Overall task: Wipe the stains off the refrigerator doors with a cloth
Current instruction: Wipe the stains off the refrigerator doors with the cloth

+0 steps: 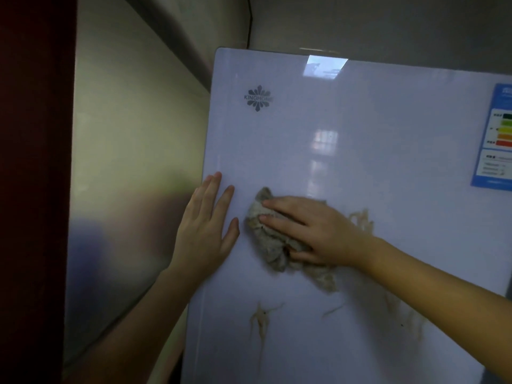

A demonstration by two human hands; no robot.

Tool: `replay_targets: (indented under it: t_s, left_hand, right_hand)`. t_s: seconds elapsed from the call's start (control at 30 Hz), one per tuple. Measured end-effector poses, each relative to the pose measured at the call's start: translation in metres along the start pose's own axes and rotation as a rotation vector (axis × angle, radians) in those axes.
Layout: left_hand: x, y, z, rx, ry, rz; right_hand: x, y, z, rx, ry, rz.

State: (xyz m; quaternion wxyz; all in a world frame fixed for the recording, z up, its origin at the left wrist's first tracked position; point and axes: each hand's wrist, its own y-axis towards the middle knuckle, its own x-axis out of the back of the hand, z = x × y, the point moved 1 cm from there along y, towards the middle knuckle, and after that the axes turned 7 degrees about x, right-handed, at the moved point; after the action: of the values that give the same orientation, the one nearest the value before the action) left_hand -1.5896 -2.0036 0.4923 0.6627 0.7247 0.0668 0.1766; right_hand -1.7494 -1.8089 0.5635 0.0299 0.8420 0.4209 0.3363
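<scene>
The glossy white refrigerator door (346, 128) fills the right of the head view. My right hand (313, 231) presses a crumpled greyish cloth (267, 245) flat against the door, fingers straight and pointing left. My left hand (206, 225) rests flat on the door near its left edge, fingers spread upward, just left of the cloth. Brownish streaky stains (260, 322) mark the door below the cloth. More stains (363, 220) show to the right of my right hand, and further ones (404, 317) run under my right forearm.
A grey flower logo (258, 97) sits at the door's upper left. A blue energy label (496, 137) is stuck at the right edge. A pale wall (133, 162) stands left of the refrigerator, and a dark red surface (30, 189) borders the far left.
</scene>
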Motion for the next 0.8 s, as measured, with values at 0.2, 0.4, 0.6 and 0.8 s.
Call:
replay_targets:
  t_s: [0.2, 0.4, 0.6, 0.8]
  left_hand:
    - [0.000, 0.000, -0.002, 0.005, 0.027, -0.005]
    - [-0.002, -0.001, -0.012, 0.022, 0.053, -0.008]
    - [-0.003, 0.012, -0.029, -0.048, 0.034, 0.023]
    - [-0.010, 0.023, -0.040, -0.047, 0.015, 0.006]
  right_hand:
    - [0.029, -0.001, -0.025, -0.394, -0.052, -0.304]
    - [0.009, -0.022, 0.000, -0.219, -0.072, -0.169]
    - [0.026, -0.055, -0.006, -0.468, -0.135, -0.331]
    - [0.030, -0.061, -0.001, -0.626, -0.174, -0.458]
